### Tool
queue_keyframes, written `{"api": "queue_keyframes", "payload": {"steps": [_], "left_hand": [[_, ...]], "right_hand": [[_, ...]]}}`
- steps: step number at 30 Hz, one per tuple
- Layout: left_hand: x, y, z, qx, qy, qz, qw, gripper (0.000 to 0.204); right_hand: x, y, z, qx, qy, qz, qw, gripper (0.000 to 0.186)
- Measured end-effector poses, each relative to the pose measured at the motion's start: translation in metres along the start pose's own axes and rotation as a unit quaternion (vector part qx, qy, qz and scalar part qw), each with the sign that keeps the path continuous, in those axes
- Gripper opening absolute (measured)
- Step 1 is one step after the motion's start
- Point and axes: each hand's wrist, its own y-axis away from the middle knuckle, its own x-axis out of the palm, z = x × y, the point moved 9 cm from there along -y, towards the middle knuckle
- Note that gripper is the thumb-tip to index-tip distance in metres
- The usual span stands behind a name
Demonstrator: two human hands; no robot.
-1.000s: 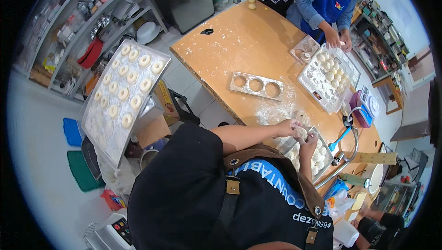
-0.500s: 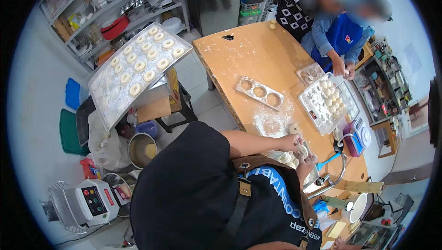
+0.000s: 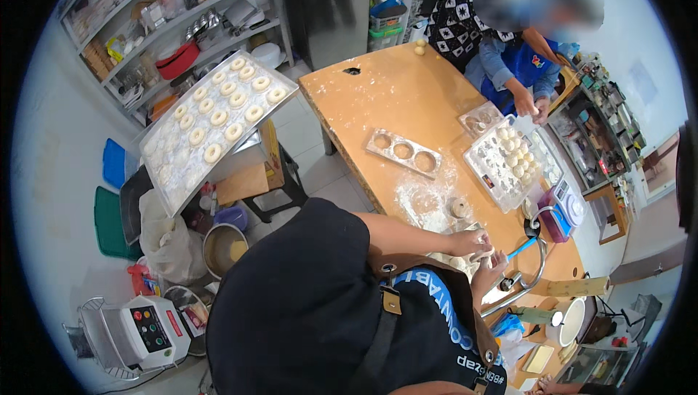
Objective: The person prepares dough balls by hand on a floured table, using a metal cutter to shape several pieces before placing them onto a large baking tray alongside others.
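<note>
My left hand [image 3: 469, 242] and my right hand [image 3: 490, 270] meet over the near side of the table, fingers closed around a pale piece of dough [image 3: 480, 254]. Fingers cover most of the dough, so its shape is hard to make out. Below my left wrist, more pale dough pieces [image 3: 454, 259] show partly, with my arm and apron hiding the rest. A floured dough ring [image 3: 459, 208] lies on the table just beyond my left hand. Loose flour [image 3: 422, 202] is spread beside it.
On the wooden table [image 3: 392, 97] are a floured board with three round holes [image 3: 403, 151], a clear tray of dough balls [image 3: 480, 169] and a purple scale [image 3: 556, 231]. A large tray [image 3: 163, 177] holds dough rings at left. A co-worker's hands [image 3: 529, 108] work opposite.
The view has shifted slightly. My hands have turned and closed further over the dough, which showed more of its round face before. The dough ring on the table is now less covered.
</note>
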Motion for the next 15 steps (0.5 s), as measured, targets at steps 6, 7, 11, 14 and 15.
{"api": "queue_keyframes", "payload": {"steps": [6,7,11,14,15], "left_hand": [[0.012,-0.009,0.005,-0.07,0.137,0.038,0.987,0.046],[0.008,-0.008,0.0,-0.036,0.103,0.018,0.994,0.048],[0.012,-0.003,0.013,-0.069,0.208,0.008,0.976,0.054],[0.001,-0.004,0.02,-0.033,0.134,0.013,0.99,0.056],[0.004,-0.003,0.02,-0.033,0.127,0.032,0.991,0.056]], "right_hand": [[0.001,0.008,0.056,-0.158,0.174,-0.032,0.971,0.069],[-0.002,0.005,0.055,-0.145,0.147,-0.04,0.978,0.07],[-0.014,0.0,0.028,-0.155,0.203,-0.097,0.962,0.072],[0.001,0.009,0.044,-0.15,0.248,-0.06,0.955,0.076],[0.0,0.011,0.051,-0.141,0.248,-0.078,0.955,0.076]]}}
